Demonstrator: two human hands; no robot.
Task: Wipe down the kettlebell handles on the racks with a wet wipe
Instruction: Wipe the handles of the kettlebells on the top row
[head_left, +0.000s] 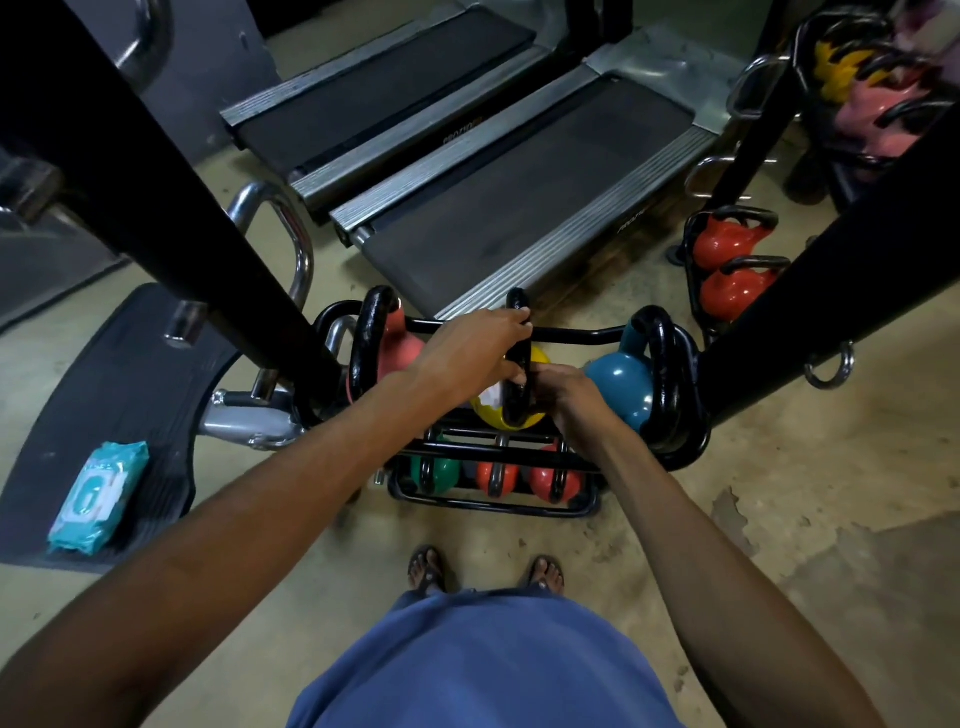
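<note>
A person in sandals is standing over a two-tier kettlebell rack (571, 335) on a gym floor, working through the wipe-down with the job looking to be somewhere in its middle.

On the rack's lower tier, a green kettlebell (441, 470) and two red kettlebells (496, 475) are sitting with nothing touching them. No frame is showing whether their handles are clean.

On the rack's upper tier, both hands are meeting on the black handle (517, 306) of the yellow kettlebell (537, 358) at the centre. The left hand (475, 345) is curling its fingers over the upper part of that handle. The right hand (569, 389) is closing its fingers round the lower part, apparently steadying it. A white wet wipe (491, 397) is peeking out just under the left hand, against the handle; which fingers are pinching it cannot be told.

A pink kettlebell (402, 348) and a blue kettlebell (621, 382) are flanking them at the rack's left and right ends, neither being touched.

Left of the rack, a teal pack of wipes (98, 493) is lying on a black mat (119, 364). Beyond the rack, two treadmills (519, 171) are standing side by side. To the rack's far right, a second rack with orange-red kettlebells (727, 244) is probably waiting its turn.
</note>
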